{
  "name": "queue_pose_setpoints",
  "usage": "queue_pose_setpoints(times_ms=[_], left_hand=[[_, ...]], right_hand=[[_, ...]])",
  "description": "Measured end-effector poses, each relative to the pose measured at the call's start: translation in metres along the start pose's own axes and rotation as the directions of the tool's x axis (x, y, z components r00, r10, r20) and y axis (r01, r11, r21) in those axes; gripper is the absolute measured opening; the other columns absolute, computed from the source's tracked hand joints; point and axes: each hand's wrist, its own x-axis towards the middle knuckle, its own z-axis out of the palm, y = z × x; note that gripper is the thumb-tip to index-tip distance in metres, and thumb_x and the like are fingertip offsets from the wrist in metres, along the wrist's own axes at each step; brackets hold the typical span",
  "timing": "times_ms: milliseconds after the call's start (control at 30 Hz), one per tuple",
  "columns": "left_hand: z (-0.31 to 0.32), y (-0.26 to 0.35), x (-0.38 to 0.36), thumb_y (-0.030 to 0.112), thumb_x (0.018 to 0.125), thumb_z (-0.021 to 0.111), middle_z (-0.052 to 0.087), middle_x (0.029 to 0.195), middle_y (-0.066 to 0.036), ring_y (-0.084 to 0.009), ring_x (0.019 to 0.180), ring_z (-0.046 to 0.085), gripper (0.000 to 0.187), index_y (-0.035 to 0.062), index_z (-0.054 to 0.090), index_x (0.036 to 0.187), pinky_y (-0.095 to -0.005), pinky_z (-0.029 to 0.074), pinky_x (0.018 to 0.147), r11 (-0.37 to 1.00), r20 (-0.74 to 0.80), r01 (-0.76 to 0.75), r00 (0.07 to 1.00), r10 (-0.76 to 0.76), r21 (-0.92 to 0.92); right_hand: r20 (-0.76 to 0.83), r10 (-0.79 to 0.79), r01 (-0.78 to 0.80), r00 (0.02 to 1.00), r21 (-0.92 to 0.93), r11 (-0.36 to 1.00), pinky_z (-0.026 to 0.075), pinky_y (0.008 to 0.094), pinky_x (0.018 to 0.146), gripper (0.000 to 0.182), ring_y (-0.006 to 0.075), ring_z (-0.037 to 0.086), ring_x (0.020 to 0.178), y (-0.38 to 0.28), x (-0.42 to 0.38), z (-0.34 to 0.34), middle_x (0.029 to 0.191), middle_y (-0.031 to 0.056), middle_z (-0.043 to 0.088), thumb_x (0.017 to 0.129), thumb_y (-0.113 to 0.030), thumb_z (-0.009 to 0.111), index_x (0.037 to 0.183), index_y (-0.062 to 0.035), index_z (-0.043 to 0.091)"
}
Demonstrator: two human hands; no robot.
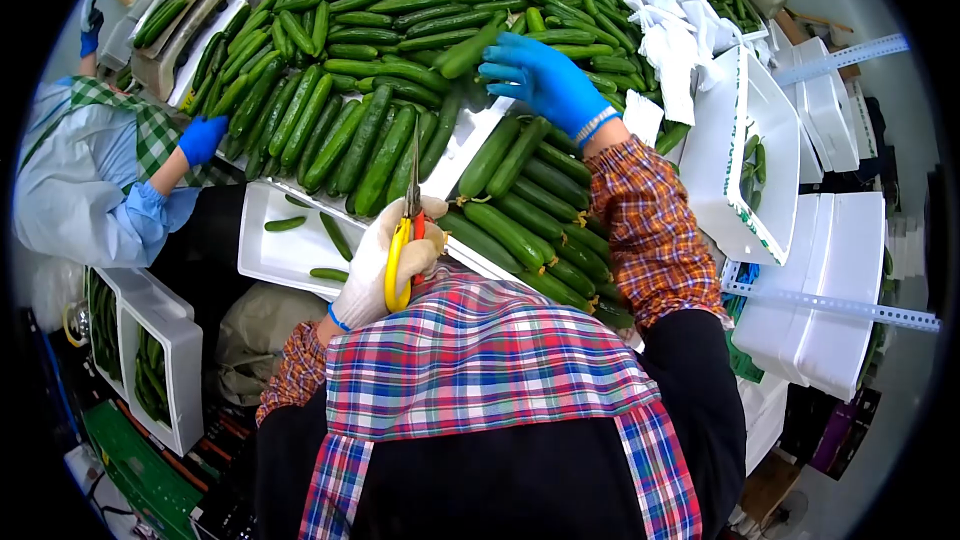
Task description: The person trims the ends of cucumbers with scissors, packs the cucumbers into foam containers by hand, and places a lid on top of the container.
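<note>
In my white-gloved left hand point(366, 268) is a pair of scissors point(395, 265) with yellow and red handles. Its narrow blades point up over the near edge of the cucumber pile point(385, 25). My right hand point(545, 80), in a blue glove, is stretched over the pile with its fingers extended. At its fingertips a motion-blurred cucumber point(463, 54) lies at a slant. Below my right forearm, cucumbers point(525, 235) sit in neat rows in a white foam box point(478, 135), partly hidden by my sleeve.
On the left, a co-worker's blue-gloved hand point(203, 138) touches the pile's edge. A white tray point(258, 258) under the table edge holds a few small cucumbers. White foam boxes point(715, 165) stand at right, near crumpled white cloth point(672, 30). More boxes point(180, 360) stand lower left.
</note>
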Motion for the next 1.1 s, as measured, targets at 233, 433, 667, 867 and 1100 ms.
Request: queue_pose_setpoints(times_ms=[233, 433, 667, 867, 1100], left_hand=[[-0.006, -0.006, -0.002, -0.003, 0.076, 0.056, 0.051, 0.075, -0.006, -0.0124, 0.061, 0.046, 0.048, -0.0073, 0.045, 0.122, -0.0248, 0.039, 0.056, 0.999, 0.006, 0.014, 1.000, -0.014, -0.029], [-0.004, -0.009, 0.003, -0.001, 0.076, 0.056, 0.053, 0.080, -0.005, -0.0109, 0.062, 0.047, 0.050, -0.0074, 0.045, 0.124, -0.0224, 0.040, 0.055, 1.000, 0.095, 0.018, 0.995, -0.016, -0.012], [-0.015, -0.011, -0.003, -0.004, 0.076, 0.058, 0.050, 0.073, -0.007, -0.0140, 0.058, 0.044, 0.050, -0.0074, 0.043, 0.124, -0.0267, 0.038, 0.054, 0.998, 0.001, -0.005, 1.000, 0.005, -0.062], [-0.011, -0.010, 0.001, -0.003, 0.075, 0.059, 0.050, 0.075, -0.007, -0.0143, 0.059, 0.044, 0.050, -0.0066, 0.044, 0.123, -0.0275, 0.039, 0.055, 0.999, -0.018, 0.025, 1.000, -0.026, -0.048], [-0.014, -0.017, 0.004, 0.000, 0.076, 0.057, 0.053, 0.078, -0.004, -0.0096, 0.064, 0.047, 0.048, -0.0056, 0.047, 0.123, -0.0217, 0.040, 0.057, 0.997, 0.036, 0.018, 0.999, -0.015, -0.080]], right_hand=[[0.385, 0.035, 0.360, 0.922, -0.823, -0.439, 0.050, 0.0416, 0.077, 0.025, 0.0323, 0.063, 0.089, 0.033, -0.070, -0.009, 0.096, 0.0111, 0.065, 0.076, -0.009, 0.063, 0.101, -0.0072, 0.066], [0.385, 0.034, 0.295, 0.922, -0.644, -0.706, 0.046, 0.0457, 0.077, 0.034, 0.0354, 0.056, 0.088, 0.037, -0.083, -0.006, 0.089, 0.0116, 0.057, 0.067, -0.011, 0.067, 0.101, -0.0099, 0.061], [-0.325, 0.130, -0.334, 0.937, -0.716, 0.613, 0.040, 0.0222, 0.045, 0.031, 0.0085, 0.047, 0.049, 0.005, -0.100, 0.012, 0.070, 0.0045, 0.059, 0.086, -0.025, 0.066, 0.107, -0.0036, 0.059], [-0.423, 0.325, -0.482, 0.846, -0.348, 0.804, 0.048, 0.0236, 0.048, 0.033, 0.0131, 0.060, 0.057, 0.023, -0.074, -0.012, 0.074, 0.0076, 0.064, 0.087, -0.032, 0.070, 0.098, -0.0017, 0.063], [-0.555, 0.258, -0.590, 0.791, -0.580, 0.561, 0.052, 0.0308, 0.051, 0.034, 0.0176, 0.060, 0.059, 0.044, -0.047, 0.010, 0.078, 0.0078, 0.065, 0.084, -0.031, 0.074, 0.099, -0.0010, 0.065]])
